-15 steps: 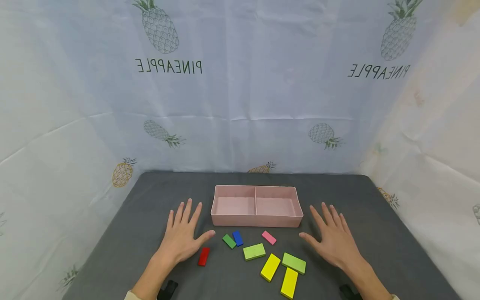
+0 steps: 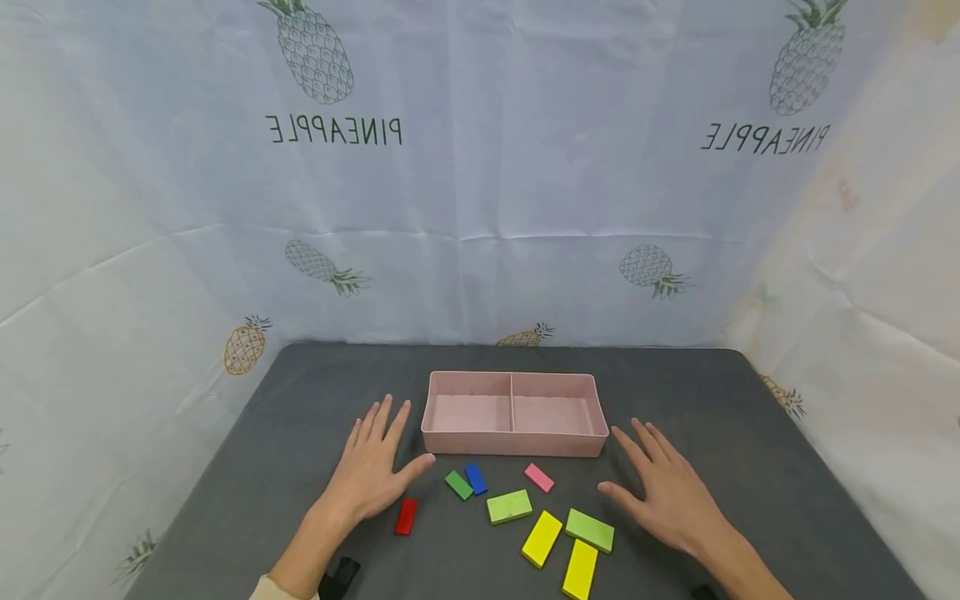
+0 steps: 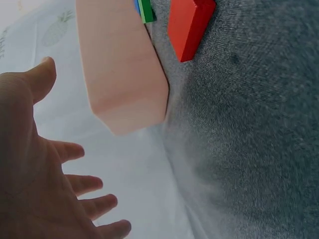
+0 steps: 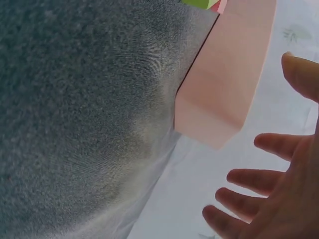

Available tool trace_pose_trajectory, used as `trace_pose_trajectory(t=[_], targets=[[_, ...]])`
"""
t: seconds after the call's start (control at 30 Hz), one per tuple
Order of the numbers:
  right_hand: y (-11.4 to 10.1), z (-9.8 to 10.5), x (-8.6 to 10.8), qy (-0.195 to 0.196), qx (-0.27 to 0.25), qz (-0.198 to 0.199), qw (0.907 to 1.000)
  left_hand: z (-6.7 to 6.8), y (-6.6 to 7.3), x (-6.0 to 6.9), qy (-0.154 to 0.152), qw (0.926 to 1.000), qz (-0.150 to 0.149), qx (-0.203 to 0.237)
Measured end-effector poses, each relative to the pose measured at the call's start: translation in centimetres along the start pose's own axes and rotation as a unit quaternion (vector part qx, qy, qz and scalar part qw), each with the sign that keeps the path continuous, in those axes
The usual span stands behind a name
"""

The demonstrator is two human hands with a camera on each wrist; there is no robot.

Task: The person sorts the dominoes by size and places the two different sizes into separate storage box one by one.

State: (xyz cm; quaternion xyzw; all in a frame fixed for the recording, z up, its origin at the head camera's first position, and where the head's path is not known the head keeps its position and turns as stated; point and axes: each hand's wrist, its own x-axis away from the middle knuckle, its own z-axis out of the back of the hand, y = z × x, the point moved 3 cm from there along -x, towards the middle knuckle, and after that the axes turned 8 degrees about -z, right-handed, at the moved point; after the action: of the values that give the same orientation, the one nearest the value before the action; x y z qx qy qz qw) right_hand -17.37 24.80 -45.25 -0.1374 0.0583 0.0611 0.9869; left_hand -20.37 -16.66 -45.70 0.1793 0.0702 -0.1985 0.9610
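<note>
My left hand (image 2: 366,477) is spread above the table, left of the pink two-compartment box (image 2: 480,443), holding nothing. The red block (image 2: 406,517) lies just right of its wrist. My right hand (image 2: 670,500), fingers also apart and holding nothing, hovers right of the box's front corner. Between the hands lie a green block (image 2: 459,485) against a blue block (image 2: 476,479), a pink block (image 2: 539,477), two light green blocks (image 2: 509,507) and two yellow blocks (image 2: 542,539). In both wrist views the fingers stand apart from the box (image 3: 122,64).
The dark grey table (image 2: 247,500) carries everything. A white curtain (image 2: 480,183) printed with pineapples hangs behind it and along both sides. A black strap piece (image 2: 341,577) shows beneath the left wrist. The box's divider (image 2: 512,402) splits it into left and right compartments.
My left hand has shifted slightly right. My right hand has moved slightly left and down, its fingers nearer the box. The blocks and box keep their arrangement.
</note>
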Motion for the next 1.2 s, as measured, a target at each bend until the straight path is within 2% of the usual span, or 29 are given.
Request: trace_pose_trajectory(t=[0.13,0.27,0.47,0.63,0.8,0.9,1.2], targets=[[-0.3,0.4,0.4,-0.005,-0.018,0.013,0.9997,-0.1,0.2,-0.6,-0.001,0.9998,-0.004,0.018],[-0.5,0.6,0.8,-0.023,-0.041,0.023,0.9986,-0.3,0.3,-1.2,-0.010,0.9988,0.004,0.048],[-0.8,0.8,0.9,-0.082,-0.087,0.019,0.9927,-0.3,0.3,-2.4,-0.012,0.9975,0.010,0.069],[-0.9,0.6,0.6,-0.129,-0.124,0.026,0.9835,-0.1,0.2,-3.4,-0.014,0.9938,0.014,0.109],[-0.9,0.2,0.3,-0.186,-0.181,0.052,0.9644,-0.2,0.0,-4.2,-0.009,0.9879,0.019,0.154],[-0.9,-0.2,0.2,-0.215,-0.213,0.062,0.9511,-0.4,-0.2,-4.7,-0.011,0.9819,0.019,0.188],[-0.4,-1.6,0.3,-0.278,-0.297,0.090,0.9092,-1.2,-0.7,-5.5,-0.015,0.9684,0.019,0.248]])
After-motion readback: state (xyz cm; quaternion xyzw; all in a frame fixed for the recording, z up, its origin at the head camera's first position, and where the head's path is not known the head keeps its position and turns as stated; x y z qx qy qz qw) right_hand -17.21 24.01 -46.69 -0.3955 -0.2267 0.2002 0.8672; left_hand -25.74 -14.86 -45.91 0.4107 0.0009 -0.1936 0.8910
